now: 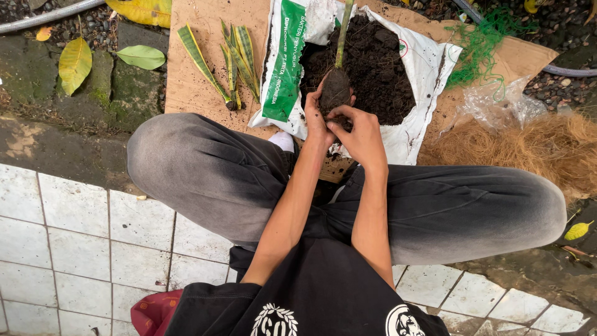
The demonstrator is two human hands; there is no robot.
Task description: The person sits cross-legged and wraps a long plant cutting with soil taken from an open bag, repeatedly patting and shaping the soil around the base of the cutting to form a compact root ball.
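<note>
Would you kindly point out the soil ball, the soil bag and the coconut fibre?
soil ball (336, 90), head view, its dark middle.
soil bag (429, 62), head view, white right flap.
coconut fibre (522, 146), head view, pile's middle.

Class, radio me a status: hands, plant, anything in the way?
Left hand and right hand both grip soil ball of plant. Held over open soil bag. Nothing blocking.

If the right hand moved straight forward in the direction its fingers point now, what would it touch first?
The right hand already touches the soil ball at the plant's base, held with the left hand. Beyond it probably lies the dark soil in the open white bag; depth is unclear.
</note>
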